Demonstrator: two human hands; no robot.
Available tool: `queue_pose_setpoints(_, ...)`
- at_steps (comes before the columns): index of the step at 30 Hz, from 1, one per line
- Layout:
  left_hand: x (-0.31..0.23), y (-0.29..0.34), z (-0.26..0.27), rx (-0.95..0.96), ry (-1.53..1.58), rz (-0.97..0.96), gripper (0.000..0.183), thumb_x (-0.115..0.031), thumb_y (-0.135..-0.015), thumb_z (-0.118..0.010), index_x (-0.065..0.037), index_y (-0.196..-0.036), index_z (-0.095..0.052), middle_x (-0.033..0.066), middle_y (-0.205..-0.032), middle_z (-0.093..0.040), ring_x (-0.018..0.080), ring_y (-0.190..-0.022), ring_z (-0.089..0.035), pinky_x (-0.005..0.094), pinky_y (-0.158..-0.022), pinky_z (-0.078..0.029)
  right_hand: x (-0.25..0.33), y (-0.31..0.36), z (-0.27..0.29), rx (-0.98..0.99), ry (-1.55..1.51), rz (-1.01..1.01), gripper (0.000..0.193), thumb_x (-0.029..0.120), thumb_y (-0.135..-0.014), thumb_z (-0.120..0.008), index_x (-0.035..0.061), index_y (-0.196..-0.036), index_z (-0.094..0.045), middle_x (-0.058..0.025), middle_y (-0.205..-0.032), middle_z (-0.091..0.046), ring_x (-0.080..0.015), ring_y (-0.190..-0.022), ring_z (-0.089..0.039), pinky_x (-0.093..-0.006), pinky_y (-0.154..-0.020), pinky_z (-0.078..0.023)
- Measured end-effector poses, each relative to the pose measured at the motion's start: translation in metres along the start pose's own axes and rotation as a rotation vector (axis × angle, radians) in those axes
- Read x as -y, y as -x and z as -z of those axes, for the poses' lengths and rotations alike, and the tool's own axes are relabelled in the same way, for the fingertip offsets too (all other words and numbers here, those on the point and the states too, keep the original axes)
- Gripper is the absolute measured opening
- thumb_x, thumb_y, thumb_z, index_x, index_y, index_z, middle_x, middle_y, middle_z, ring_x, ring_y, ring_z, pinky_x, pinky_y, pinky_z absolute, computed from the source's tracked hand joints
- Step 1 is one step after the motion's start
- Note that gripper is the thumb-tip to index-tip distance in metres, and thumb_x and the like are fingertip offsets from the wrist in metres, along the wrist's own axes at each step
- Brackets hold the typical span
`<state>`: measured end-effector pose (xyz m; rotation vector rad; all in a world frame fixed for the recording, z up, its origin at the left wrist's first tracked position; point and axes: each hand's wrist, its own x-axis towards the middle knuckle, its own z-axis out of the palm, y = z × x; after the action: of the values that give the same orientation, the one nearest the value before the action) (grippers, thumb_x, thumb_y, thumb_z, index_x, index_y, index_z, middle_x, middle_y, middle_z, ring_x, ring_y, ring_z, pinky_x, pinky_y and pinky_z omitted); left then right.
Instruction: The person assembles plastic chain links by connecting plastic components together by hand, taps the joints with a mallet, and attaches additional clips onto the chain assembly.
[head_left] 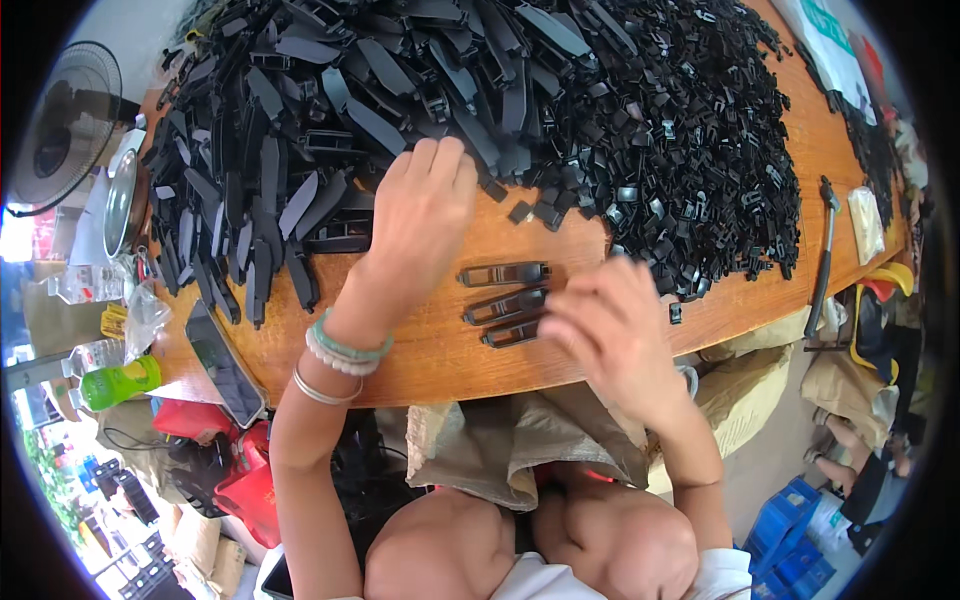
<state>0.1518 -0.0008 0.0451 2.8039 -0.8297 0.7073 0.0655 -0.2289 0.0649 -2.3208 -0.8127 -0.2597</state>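
My left hand reaches to the near edge of a heap of long black plastic pieces. Its fingers are curled together, and their tips and anything in them are hidden. Three long black plastic frames, the upper one, the middle one and the lower one, lie side by side on the wooden table. My right hand is bent over their right ends, somewhat blurred. Whether it touches or holds one, I cannot tell. Beyond it spreads a pile of small black plastic clips.
A dark phone lies at the table's left edge, near a green-labelled bottle. A fan stands far left. On the right are a black-handled hammer and blue crates. A woven sack covers my lap.
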Motion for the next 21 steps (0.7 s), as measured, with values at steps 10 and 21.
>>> queue_pose_setpoints(10,-0.007,0.017,0.006,-0.266,0.231,0.041,0.018,0.007,-0.075,-0.071,0.002,-0.092,-0.067,0.0083,-0.085,-0.058,0.0192,-0.074,-0.058,0.0307,-0.06,-0.046,-0.029,-0.069,-0.042,-0.043,0.291,-0.054,0.017,0.007,-0.078,-0.071,0.0023,-0.094,-0.069,-0.0083,-0.087,-0.056,-0.0266,-0.091,-0.052,-0.0385,-0.079,-0.039)
queue_pose_setpoints(21,-0.038,0.065,0.055,-0.296,2.001,1.056,0.03,-0.023,-0.105,-0.04,0.001,-0.118,-0.052,0.0158,-0.098,-0.066,0.0219,-0.079,-0.066,0.0328,-0.066,-0.055,-0.029,-0.065,-0.042,-0.065,0.174,-0.076,0.013,0.005,-0.079,-0.072,0.0025,-0.09,-0.067,-0.0066,-0.091,-0.06,-0.0272,-0.091,-0.053,-0.0391,-0.081,-0.039)
